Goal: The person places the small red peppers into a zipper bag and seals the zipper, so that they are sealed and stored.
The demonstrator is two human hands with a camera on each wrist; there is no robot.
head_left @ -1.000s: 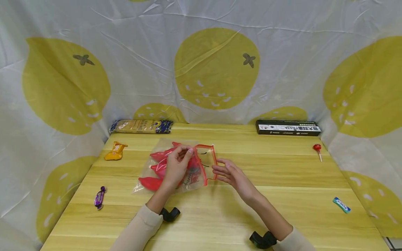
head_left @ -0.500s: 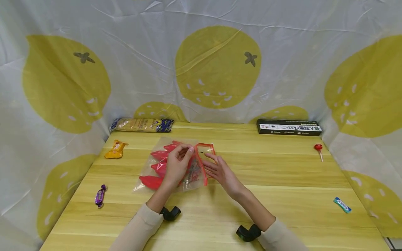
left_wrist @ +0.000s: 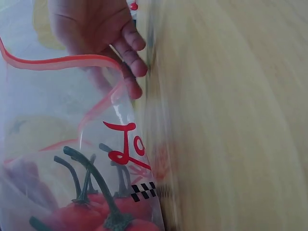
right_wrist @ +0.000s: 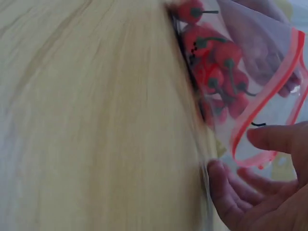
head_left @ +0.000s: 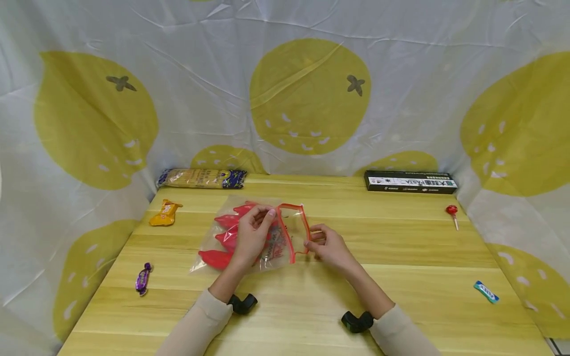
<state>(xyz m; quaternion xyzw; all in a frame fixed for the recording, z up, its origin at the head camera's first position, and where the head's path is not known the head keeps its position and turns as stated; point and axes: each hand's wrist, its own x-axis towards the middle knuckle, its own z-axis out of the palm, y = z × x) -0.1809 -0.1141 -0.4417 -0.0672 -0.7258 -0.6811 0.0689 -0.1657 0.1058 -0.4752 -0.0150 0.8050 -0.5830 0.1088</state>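
Observation:
A clear zip bag (head_left: pixel 272 258) with red zip strips lies on the table, its mouth spread wide toward the right. Inside are several red chili peppers (head_left: pixel 215 258); their green stems (left_wrist: pixel 98 178) show in the left wrist view. My left hand (head_left: pixel 250 235) lies over the bag and pinches its film beside the mouth, between thumb and curled fingers. At the mouth's right edge is my right hand (head_left: pixel 331 249). The right wrist view shows its thumb (right_wrist: pixel 272 137) at the red strip (right_wrist: pixel 269 94), with the fingers (right_wrist: pixel 231 192) spread apart below.
A noodle packet (head_left: pixel 202 178) and a black pasta box (head_left: pixel 409 182) stand along the back. Left are an orange-wrapped snack (head_left: pixel 166 213) and a purple candy (head_left: pixel 143 279). Right are a red lollipop (head_left: pixel 451 210) and a small blue-green packet (head_left: pixel 486 291). A lemon-print cloth (head_left: pixel 401 99) surrounds the table (head_left: pixel 378 217).
My right hand went left into the bag's mouth, then came back right to its edge, and the mouth is wider again. My left hand has kept its hold in place.

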